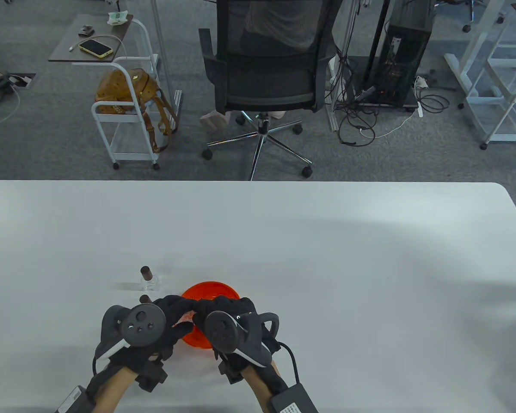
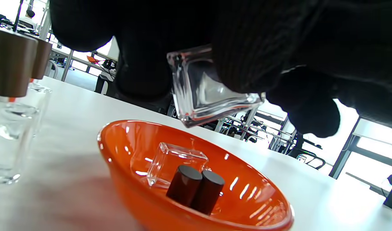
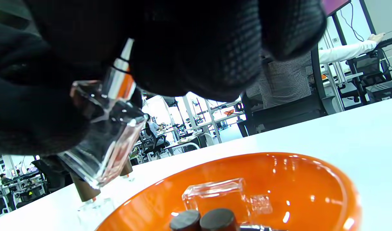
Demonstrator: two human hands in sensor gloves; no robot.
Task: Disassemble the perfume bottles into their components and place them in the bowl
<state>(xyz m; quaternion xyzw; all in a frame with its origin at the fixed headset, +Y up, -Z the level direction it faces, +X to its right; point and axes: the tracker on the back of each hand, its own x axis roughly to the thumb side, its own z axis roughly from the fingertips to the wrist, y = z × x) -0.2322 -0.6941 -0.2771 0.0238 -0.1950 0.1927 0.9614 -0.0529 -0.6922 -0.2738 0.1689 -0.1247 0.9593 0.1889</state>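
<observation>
Both hands are held together over the near rim of the orange bowl (image 1: 206, 292) on the white table (image 1: 327, 258). A clear square perfume bottle (image 2: 208, 93) is gripped by the curled fingers of the left hand (image 1: 155, 322) and kept tilted above the bowl, clear of its rim. The right hand (image 1: 228, 318) is closed around the bottle's upper end — a silver-and-orange spray neck (image 3: 120, 77) is seen running up into its fingers in the right wrist view, though whether a cap is still on cannot be told. Inside the bowl, a clear glass bottle body (image 2: 173, 163) is lying on its side, and two dark cylindrical caps (image 2: 196, 189) are lying side by side, touching each other, just in front of it. Two more capped bottles are left standing on the table to the left of the bowl: the far one (image 1: 148, 279) is plainly seen in the table view, while the near one (image 1: 144, 298) is mostly hidden behind the left hand.
</observation>
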